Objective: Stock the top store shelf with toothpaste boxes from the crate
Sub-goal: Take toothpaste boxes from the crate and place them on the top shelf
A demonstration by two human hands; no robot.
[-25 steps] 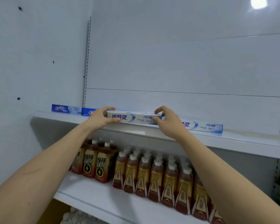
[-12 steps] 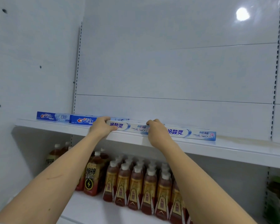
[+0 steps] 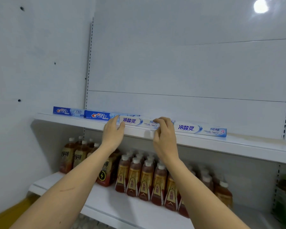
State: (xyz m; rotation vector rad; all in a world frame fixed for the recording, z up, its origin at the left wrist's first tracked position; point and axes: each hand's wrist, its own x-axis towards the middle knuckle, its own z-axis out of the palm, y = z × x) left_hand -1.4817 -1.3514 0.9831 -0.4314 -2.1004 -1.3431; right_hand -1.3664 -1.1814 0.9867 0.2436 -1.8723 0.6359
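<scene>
Here the left hand point(image 3: 113, 132) rests with straight fingers on the left end of the white toothpaste box point(image 3: 137, 122); the right hand point(image 3: 163, 134), fingers loosely curled, holds nothing. The box lies on the top shelf point(image 3: 238, 146). It seems light, stiff cardboard, best taken at both ends.

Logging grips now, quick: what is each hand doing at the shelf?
Left hand: open, fingers straight against the left end of the white toothpaste box.
Right hand: open, fingers loosely curled, holding nothing.

Left hand point(image 3: 113, 131) touching white toothpaste box point(image 3: 137, 122) end on top shelf point(image 3: 221, 142); right hand point(image 3: 163, 134) loosely curled at box front.
</scene>
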